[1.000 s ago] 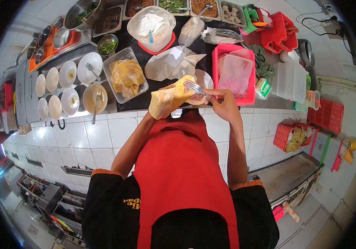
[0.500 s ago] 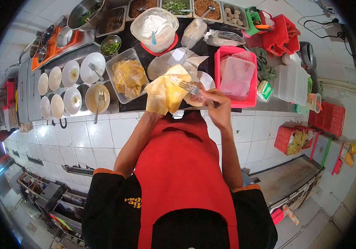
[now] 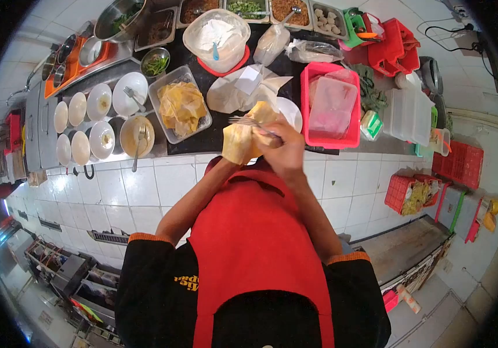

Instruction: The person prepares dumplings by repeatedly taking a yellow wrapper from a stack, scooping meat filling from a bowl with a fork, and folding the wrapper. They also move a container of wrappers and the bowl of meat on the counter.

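My left hand holds a yellow wonton wrapper in front of my apron; the wrapper covers most of its fingers. My right hand is closed around a metal fork, whose tines point left across the top of the wrapper. The right fingers also meet the folded wrapper near its right side. Behind my hands is a white plate, partly covered by them. A clear tub to the left contains a heap of similar wrappers.
Pale paper sheets lie beyond my hands, in front of a tub of white powder. A pink basket stands at right. Several white bowls and a bowl with a fork are at left. Metal food trays line the back.
My right hand has moved left and in over the wrapper with the fork. The wrapper, spread wide before, is now folded up smaller, and my left hand has shifted slightly right.
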Demonstrator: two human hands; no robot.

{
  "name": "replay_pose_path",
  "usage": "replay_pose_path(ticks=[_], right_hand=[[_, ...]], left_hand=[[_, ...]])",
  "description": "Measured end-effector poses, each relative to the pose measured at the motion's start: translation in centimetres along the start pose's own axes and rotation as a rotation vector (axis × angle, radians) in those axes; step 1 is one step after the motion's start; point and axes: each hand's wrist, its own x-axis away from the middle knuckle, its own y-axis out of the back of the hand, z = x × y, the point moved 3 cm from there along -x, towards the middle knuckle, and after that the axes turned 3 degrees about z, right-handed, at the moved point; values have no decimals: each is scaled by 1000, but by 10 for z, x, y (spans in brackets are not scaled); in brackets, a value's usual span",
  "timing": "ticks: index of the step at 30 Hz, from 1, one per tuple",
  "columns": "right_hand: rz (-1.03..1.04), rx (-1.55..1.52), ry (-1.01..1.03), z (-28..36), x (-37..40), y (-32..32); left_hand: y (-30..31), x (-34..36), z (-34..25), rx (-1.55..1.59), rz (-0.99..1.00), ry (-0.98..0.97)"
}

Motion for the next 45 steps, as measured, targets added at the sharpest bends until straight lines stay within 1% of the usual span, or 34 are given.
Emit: replay_pose_path(ticks=[1,2,4,5,7,8,9,11,12,13,14,15,16,17,18,19,21,22,24,25,27,28,30,32,34,35,36,37,39,40,41,43,44,45], right_hand=[[-18,-19,85,3,5,-9],[-19,-20,82,19,2,-8],[341,-225,-293,39,5,-8],[338,-226,-300,24,11,-10],[200,-442,-263,-30,26,-4],[153,-242,-278,-47,30,13],[107,-42,-291,-60,33,32],[221,525,-544,-77,41,58],[221,527,-547,-87,43,56],[164,566,-524,-102,46,52],[107,607,-499,-112,50,51],[107,612,-500,-114,53,49],[160,634,-494,-115,56,46],[213,655,-483,-112,53,43],[199,671,-530,-108,55,47],[200,672,-529,-98,49,49],[174,643,-548,-82,43,52],[169,646,-551,-85,45,49],[278,687,-625,-96,49,39],[282,689,-619,-92,46,41],[331,671,-676,-83,47,46],[275,660,-628,-94,50,45],[296,690,-647,-117,53,36],[319,721,-662,-116,52,40],[377,462,-535,-98,55,51],[378,459,-533,-101,55,58],[386,234,-507,-104,54,63],[393,8,-478,-106,52,65],[424,-70,-469,-83,42,68],[338,-148,-438,-68,36,67],[251,-224,-406,-61,33,65],[205,-244,-382,-66,31,53],[141,-243,-339,-61,27,48],[78,-243,-297,-58,25,45]], left_hand=[[-4,3,1,-453,28,-157],[-2,2,5,-453,31,-155],[-6,10,32,1083,158,594],[-5,17,44,1084,163,600],[5,26,63,572,106,211],[10,30,66,314,72,18],[15,35,63,317,71,20],[20,45,46,-575,207,-86],[18,40,46,-801,348,13],[10,44,70,-797,350,12],[-3,53,115,-407,300,105],[-12,58,141,-17,243,192],[-17,56,136,-12,243,191],[-22,50,124,-238,296,74],[-25,46,113,-465,347,-44],[-28,46,115,-464,346,-43],[-32,43,123,304,198,75],[-31,42,115,307,203,72],[-25,42,95,724,200,430],[-20,38,91,725,193,427],[-11,38,74,-532,370,-52],[-13,42,83,-532,369,-47],[-18,45,112,285,190,173],[-15,44,99,268,246,232],[-13,48,96,252,296,296],[-11,53,105,436,251,330],[-8,55,115,617,203,360],[-1,51,98,610,199,360],[12,37,33,1052,118,494],[13,34,22,1497,132,635],[17,29,7,1495,132,633],[20,21,-19,1369,145,543],[15,19,-15,1523,171,473],[14,19,-13,1520,171,472]])
